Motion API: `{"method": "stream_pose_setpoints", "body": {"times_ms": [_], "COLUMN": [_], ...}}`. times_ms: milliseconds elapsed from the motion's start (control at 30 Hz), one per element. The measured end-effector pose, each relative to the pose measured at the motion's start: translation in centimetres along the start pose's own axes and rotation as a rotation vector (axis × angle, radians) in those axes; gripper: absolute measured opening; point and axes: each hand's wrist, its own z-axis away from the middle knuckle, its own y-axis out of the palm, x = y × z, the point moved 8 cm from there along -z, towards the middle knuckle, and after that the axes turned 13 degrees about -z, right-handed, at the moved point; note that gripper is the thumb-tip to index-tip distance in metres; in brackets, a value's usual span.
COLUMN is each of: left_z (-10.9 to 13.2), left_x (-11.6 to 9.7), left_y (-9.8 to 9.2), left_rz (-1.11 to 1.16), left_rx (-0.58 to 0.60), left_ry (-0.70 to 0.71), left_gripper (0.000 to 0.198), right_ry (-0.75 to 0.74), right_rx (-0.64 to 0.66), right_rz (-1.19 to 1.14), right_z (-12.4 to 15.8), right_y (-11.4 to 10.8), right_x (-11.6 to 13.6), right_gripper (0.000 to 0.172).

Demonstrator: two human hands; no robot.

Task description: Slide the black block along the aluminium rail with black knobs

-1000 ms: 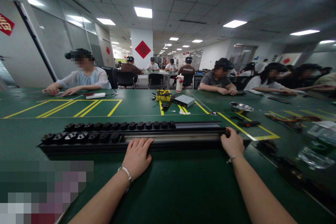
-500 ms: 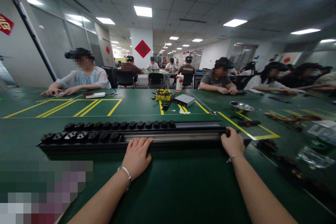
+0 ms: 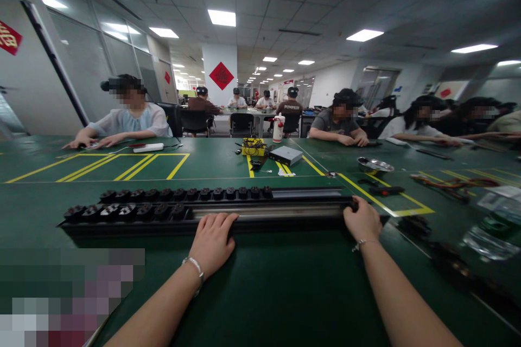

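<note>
A long black power track [image 3: 260, 226] with a metal-lined channel lies across the green table in front of me. Several round black socket modules [image 3: 144, 211] fill its left part. My left hand [image 3: 212, 244] grips the track's near wall around the middle, fingers over the edge and thumb on the near side. At the right end, my right hand [image 3: 363, 222] pinches a small black socket module [image 3: 353, 204] at the channel; the fingers hide most of it. Just behind lies a second track [image 3: 307, 193], with socket modules along much of its length.
Loose black modules [image 3: 451, 265] lie at the right, near a clear plastic bottle [image 3: 494, 227]. Farther back are a metal bowl [image 3: 374, 165], a grey box [image 3: 286, 155], a yellow box with black cable [image 3: 253, 146] and a white cup [image 3: 278, 129]. Co-workers sit across the table.
Almost nothing differs. Both hands stay in place on the track, with at most a slight shift of the right hand.
</note>
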Motion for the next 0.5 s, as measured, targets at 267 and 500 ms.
{"method": "stream_pose_setpoints", "body": {"times_ms": [267, 500], "left_z": [0.02, 0.07], "left_x": [-0.03, 0.02], "left_y": [-0.15, -0.16], "left_rz": [-0.001, -0.012], "left_rx": [0.001, -0.019], "left_ry": [-0.003, 0.001], "left_gripper": [0.050, 0.050], "right_ry": [0.007, 0.020], "right_rx": [-0.008, -0.024], "right_rz": [-0.035, -0.046], "right_z": [-0.33, -0.33], "right_y": [-0.01, -0.07], "right_x": [-0.31, -0.49], "right_gripper": [0.045, 0.044]}}
